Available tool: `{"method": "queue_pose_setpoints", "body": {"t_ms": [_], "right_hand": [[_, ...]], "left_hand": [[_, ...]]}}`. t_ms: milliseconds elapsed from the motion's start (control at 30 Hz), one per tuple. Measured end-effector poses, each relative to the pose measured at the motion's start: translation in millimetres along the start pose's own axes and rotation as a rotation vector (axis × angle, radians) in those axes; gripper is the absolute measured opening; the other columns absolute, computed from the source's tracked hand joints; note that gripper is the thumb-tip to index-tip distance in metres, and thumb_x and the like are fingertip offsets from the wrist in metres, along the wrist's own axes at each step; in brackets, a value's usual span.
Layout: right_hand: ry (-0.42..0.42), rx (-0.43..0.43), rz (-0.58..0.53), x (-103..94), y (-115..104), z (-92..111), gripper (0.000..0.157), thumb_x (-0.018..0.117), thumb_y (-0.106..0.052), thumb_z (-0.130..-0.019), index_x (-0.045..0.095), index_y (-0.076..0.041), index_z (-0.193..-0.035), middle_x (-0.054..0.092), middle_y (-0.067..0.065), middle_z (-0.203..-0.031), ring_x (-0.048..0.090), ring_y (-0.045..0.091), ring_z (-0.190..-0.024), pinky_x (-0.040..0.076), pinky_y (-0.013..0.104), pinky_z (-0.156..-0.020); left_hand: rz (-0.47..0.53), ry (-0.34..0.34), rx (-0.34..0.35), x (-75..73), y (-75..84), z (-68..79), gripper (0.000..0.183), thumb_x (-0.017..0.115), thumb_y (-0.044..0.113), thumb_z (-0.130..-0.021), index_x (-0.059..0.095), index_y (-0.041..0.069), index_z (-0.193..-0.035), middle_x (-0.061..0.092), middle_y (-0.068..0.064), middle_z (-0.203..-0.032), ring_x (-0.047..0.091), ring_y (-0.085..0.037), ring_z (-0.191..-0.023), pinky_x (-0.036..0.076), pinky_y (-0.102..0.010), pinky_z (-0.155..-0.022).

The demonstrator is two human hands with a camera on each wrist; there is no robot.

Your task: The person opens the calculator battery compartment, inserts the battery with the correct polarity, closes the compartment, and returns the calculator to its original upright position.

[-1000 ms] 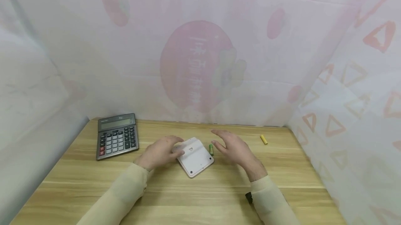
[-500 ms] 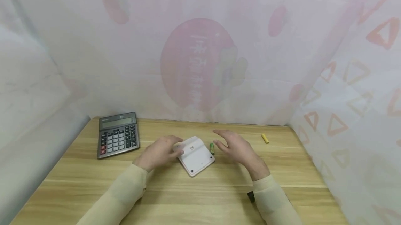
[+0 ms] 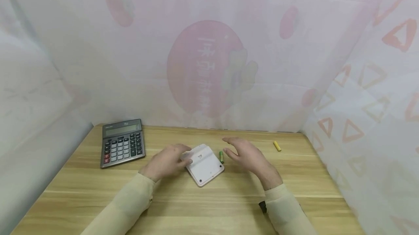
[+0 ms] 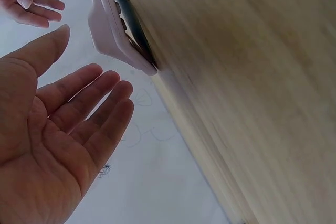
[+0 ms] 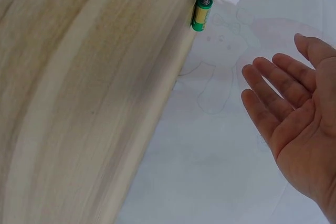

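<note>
On the desk (image 3: pixel 98 187) a white calculator (image 3: pixel 205 164) lies face down between the left hand (image 3: pixel 168 160) and right hand (image 3: pixel 247 155), both grips spread and holding nothing, a green battery (image 3: pixel 221 156) just right of it.

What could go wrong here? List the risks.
The small green battery lies loose beside the face-down white calculator; either of the hands, the left hand or the right hand, might knock it rolling. The yellow battery lies near the wooden table's right edge and could roll off.
</note>
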State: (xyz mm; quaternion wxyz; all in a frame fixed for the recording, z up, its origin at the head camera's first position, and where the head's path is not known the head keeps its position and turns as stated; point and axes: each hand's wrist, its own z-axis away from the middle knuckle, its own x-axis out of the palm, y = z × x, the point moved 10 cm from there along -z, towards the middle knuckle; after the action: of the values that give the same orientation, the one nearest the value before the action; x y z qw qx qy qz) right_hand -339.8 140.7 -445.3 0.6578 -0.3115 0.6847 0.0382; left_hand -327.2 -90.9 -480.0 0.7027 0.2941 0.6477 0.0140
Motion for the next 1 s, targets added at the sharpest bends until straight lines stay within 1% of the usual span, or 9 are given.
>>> {"method": "queue_pose_setpoints", "body": {"t_ms": [267,467,567,667,833,1000], "right_hand": [[-0.023,-0.010,0.004,5.9,-3,-1,0.047,0.061,-0.037,-0.108,0.059,-0.019,-0.151,0.063,0.003,-0.153,0.060,0.027,-0.143,0.050,0.049,-0.121],[-0.030,-0.005,0.020,11.1,-5,-2,0.047,0.063,-0.039,-0.106,0.059,-0.021,-0.150,0.064,0.002,-0.152,0.061,0.027,-0.142,0.049,0.049,-0.121],[-0.036,0.000,0.022,13.5,-6,-4,0.047,0.064,-0.039,-0.106,0.059,-0.022,-0.150,0.064,0.001,-0.152,0.061,0.026,-0.142,0.050,0.048,-0.121],[-0.045,0.000,0.022,15.4,-8,-6,0.046,0.065,-0.036,-0.106,0.060,-0.021,-0.149,0.064,0.001,-0.152,0.060,0.025,-0.142,0.050,0.047,-0.121],[-0.061,-0.024,0.025,17.7,-18,-10,0.043,0.067,-0.029,-0.105,0.062,-0.019,-0.147,0.066,0.003,-0.149,0.061,0.025,-0.141,0.052,0.047,-0.118],[-0.075,-0.040,0.070,22.0,-28,-17,0.042,0.067,-0.032,-0.105,0.064,-0.020,-0.145,0.068,0.001,-0.146,0.064,0.023,-0.137,0.054,0.044,-0.116]], "left_hand": [[-0.005,-0.012,0.012,0.8,4.7,-1.5,0.052,0.076,0.035,-0.097,0.065,0.009,-0.140,0.068,-0.012,-0.144,0.065,-0.030,-0.134,0.052,-0.051,-0.117],[0.006,-0.024,0.018,5.1,8.2,-7.3,0.050,0.080,0.031,-0.094,0.068,0.006,-0.135,0.072,-0.012,-0.134,0.068,-0.029,-0.125,0.054,-0.050,-0.114],[0.009,-0.038,0.010,8.8,9.7,-10.8,0.048,0.082,0.030,-0.092,0.071,0.004,-0.131,0.074,-0.012,-0.127,0.070,-0.027,-0.118,0.056,-0.048,-0.110],[0.019,-0.049,-0.012,11.3,9.0,-13.0,0.047,0.084,0.029,-0.091,0.072,0.003,-0.128,0.075,-0.012,-0.122,0.071,-0.025,-0.112,0.059,-0.046,-0.106],[0.038,-0.047,-0.017,11.9,7.9,-14.8,0.047,0.085,0.028,-0.090,0.073,0.002,-0.126,0.075,-0.013,-0.122,0.071,-0.025,-0.110,0.059,-0.045,-0.105],[0.050,-0.048,-0.016,11.5,5.5,-15.2,0.047,0.084,0.029,-0.090,0.073,0.002,-0.127,0.075,-0.012,-0.123,0.070,-0.022,-0.108,0.060,-0.043,-0.101]]}}
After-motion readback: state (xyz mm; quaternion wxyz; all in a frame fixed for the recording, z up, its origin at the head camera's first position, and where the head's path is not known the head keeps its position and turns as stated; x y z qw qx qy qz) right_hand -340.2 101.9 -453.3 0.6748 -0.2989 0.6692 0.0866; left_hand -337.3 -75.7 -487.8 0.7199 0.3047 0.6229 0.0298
